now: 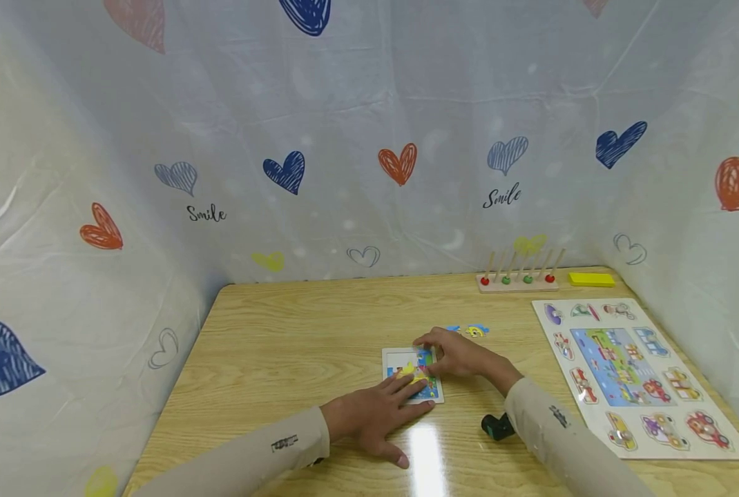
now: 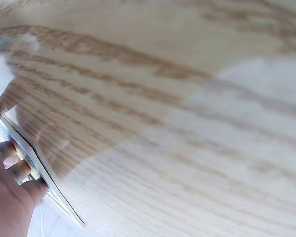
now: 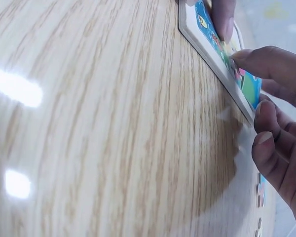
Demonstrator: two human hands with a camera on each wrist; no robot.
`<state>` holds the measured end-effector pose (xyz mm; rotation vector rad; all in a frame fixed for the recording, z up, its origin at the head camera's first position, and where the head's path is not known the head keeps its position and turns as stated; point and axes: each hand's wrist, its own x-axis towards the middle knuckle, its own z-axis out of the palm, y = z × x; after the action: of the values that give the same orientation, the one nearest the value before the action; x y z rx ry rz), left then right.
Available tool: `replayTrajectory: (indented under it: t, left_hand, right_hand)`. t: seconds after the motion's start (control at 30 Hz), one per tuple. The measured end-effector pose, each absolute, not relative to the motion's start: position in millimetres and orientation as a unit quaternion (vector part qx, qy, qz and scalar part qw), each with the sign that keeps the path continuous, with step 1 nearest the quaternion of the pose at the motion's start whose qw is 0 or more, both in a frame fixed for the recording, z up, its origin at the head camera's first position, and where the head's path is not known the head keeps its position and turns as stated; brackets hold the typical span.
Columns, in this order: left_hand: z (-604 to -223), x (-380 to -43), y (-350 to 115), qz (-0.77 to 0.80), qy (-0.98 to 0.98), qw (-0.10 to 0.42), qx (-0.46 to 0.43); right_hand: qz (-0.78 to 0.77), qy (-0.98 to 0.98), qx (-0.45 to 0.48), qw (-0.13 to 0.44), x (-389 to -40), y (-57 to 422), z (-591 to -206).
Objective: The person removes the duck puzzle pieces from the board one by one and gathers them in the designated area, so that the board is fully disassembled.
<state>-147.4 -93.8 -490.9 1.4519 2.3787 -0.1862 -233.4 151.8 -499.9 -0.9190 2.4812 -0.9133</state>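
A small square jigsaw puzzle tray (image 1: 439, 399) with a pale rim lies on the table, partly filled with colourful pieces. My left hand (image 1: 378, 414) is spread over its lower left, straight fingertips resting on the pieces and the thumb out on the tabletop. At the tray's upper right corner, my right hand (image 1: 459, 352) bends its thumb and fingers around a blue-and-green puzzle piece (image 3: 250, 89), which stands tilted at the rim in the right wrist view. Beyond that hand lie a yellow-and-blue loose piece (image 1: 477, 330) and a blue one (image 1: 452, 329), partly hidden by it.
A large wooden vehicle peg puzzle (image 1: 593, 417) lies on the right. Behind it are a pegged wooden stand (image 1: 519, 286) with red and green beads and a yellow block (image 1: 591, 279). A small black object (image 1: 497, 426) sits beside the right sleeve. Patterned cloth (image 1: 344, 207) encloses the table.
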Motion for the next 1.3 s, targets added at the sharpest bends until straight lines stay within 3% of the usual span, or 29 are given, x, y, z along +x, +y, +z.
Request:
replayTrajectory:
  t: [1.3]
  left_hand:
    - [-489.9,-147.8,-92.5,-0.078,0.838,0.178,0.509]
  right_hand:
    - [-0.393,0.840,-0.329,0.178,-236.4,154.5,-508.7]
